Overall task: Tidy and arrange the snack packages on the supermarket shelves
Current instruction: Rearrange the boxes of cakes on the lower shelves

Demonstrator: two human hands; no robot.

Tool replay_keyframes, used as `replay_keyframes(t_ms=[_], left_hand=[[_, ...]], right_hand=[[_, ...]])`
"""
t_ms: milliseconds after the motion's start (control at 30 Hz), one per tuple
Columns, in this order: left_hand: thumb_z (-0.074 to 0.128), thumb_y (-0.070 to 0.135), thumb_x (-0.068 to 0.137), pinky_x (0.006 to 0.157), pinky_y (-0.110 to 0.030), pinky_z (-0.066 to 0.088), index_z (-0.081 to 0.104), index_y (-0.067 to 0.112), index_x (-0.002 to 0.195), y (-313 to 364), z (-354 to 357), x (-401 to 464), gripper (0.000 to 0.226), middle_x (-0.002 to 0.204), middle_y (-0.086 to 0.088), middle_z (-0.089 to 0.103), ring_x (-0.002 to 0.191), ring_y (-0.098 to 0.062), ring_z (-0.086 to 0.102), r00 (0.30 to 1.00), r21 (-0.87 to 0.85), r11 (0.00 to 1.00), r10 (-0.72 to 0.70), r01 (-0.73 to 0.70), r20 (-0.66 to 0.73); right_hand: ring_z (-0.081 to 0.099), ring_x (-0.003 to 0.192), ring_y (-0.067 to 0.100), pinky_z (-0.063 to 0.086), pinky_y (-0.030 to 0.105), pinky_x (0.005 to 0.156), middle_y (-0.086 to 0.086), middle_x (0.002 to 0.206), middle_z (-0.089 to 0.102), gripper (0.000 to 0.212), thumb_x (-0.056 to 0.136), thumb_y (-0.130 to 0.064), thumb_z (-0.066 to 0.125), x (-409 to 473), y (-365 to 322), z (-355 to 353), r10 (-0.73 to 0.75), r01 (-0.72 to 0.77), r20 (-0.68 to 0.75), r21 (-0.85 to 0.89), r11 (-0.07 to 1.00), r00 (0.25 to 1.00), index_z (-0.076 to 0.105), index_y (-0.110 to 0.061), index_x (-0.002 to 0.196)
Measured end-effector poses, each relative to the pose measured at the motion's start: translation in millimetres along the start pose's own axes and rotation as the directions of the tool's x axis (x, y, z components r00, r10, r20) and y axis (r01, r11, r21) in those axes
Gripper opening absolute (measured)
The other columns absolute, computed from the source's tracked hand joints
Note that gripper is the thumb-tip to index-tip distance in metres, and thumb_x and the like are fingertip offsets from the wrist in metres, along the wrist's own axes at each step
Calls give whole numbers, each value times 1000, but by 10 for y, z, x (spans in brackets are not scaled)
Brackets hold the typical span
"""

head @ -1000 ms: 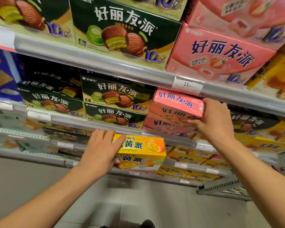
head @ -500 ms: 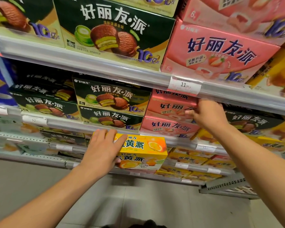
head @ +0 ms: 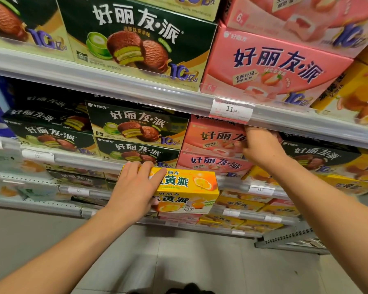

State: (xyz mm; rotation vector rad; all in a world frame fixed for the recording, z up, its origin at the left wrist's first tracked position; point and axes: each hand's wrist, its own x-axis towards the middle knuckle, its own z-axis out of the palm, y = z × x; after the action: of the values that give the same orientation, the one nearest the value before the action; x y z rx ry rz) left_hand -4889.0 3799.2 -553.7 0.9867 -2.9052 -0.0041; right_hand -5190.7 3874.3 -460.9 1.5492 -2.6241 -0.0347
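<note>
My left hand (head: 134, 192) grips a yellow snack box (head: 191, 192) from its left end and holds it in the air in front of the shelves. My right hand (head: 261, 147) reaches into the middle shelf and touches the right end of the upper pink box (head: 215, 139). That box lies on a second pink box (head: 212, 164). The fingertips of my right hand are hidden behind the box edge and the shelf rail.
Green pie boxes (head: 136, 128) are stacked left of the pink ones. Large green (head: 136, 39) and pink (head: 270, 62) boxes stand on the top shelf above a rail with a price tag (head: 231, 110). Yellow boxes (head: 240, 205) fill the lower shelves. Grey floor lies below.
My right hand has pushed the upper pink box back into the middle shelf, onto the pink box below. My left hand has held the yellow box nearly still.
</note>
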Motion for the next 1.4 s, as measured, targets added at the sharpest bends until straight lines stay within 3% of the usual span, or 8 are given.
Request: replay_keyframes(t_ms=[100, 200, 267, 367, 700, 967, 1133, 1400], left_hand=[[71, 48, 79, 105, -43, 29, 25, 28, 149, 64, -4, 23, 86, 139, -8, 39, 122, -31, 35, 1000, -10, 1000, 29, -29, 6], [71, 48, 79, 104, -41, 30, 25, 29, 149, 225, -11, 87, 86, 139, -7, 39, 121, -30, 34, 995, -42, 995, 97, -96, 23], [71, 50, 78, 104, -40, 30, 23, 31, 148, 404, -21, 163, 87, 139, -6, 38, 122, -29, 33, 986, -65, 985, 163, -161, 26], [71, 52, 77, 105, -40, 29, 22, 32, 147, 744, -56, 304, 88, 139, -4, 38, 124, -28, 32, 965, -90, 962, 261, -259, 17], [69, 47, 75, 100, -44, 32, 23, 29, 146, 2216, -185, 695, 86, 132, -8, 40, 115, -31, 36, 906, 28, 906, 422, -423, 29], [65, 54, 79, 103, -45, 31, 22, 27, 147, 3517, -196, 1003, 85, 138, -10, 39, 121, -33, 36, 926, 19, 926, 377, -377, 27], [25, 77, 81, 118, -52, 6, 13, 20, 154, 3678, -440, 1405, 94, 160, -14, 16, 147, -32, 12, 956, -114, 950, 290, -292, -35], [62, 60, 82, 114, -56, 16, 23, 13, 150, 3523, -525, 2019, 91, 144, -18, 42, 134, -38, 36, 991, 100, 995, 13, 0, -135]], right_hand=[[45, 125, 34, 30, 51, 110, 15, 132, 53, 51, 88, -16, 60, -369, -38, 92, -162, 178, -153, 99, 979, 975, 44, -8, 135], [18, 146, 15, 9, 41, 120, -3, 154, 32, 56, 94, -35, 55, -977, -56, 294, -162, 203, -135, 391, 898, 977, 39, -19, 145], [21, 143, 5, 19, 35, 118, -12, 153, 30, 66, 88, -56, 54, -1307, 0, 423, -73, 41, 30, 593, 804, 997, 37, -29, 145], [28, 138, 6, 29, 33, 114, -12, 154, 27, 89, 72, -70, 62, -1588, 235, 520, -37, -88, 182, 628, 773, 983, 32, -31, 146], [44, 125, 15, 38, 41, 104, -11, 138, 50, 91, 64, -69, 68, -1855, 1447, 422, -74, -8, 205, 374, 927, 976, 35, -36, 143], [56, 106, 14, 46, 39, 91, -10, 116, 61, 78, 62, -69, 72, -1884, 2644, 428, -70, 12, 148, 359, 933, 986, 52, -36, 128], [52, 112, 15, 44, 36, 94, -10, 124, 58, 88, 60, -68, 75, -1982, 3243, 504, -21, -29, 127, 382, 924, 992, 47, -31, 135], [48, 98, 5, 42, 27, 78, -20, 113, 57, 81, 53, -70, 76, -2123, 3677, 613, -27, -83, 240, 437, 895, 970, 52, -38, 124]])
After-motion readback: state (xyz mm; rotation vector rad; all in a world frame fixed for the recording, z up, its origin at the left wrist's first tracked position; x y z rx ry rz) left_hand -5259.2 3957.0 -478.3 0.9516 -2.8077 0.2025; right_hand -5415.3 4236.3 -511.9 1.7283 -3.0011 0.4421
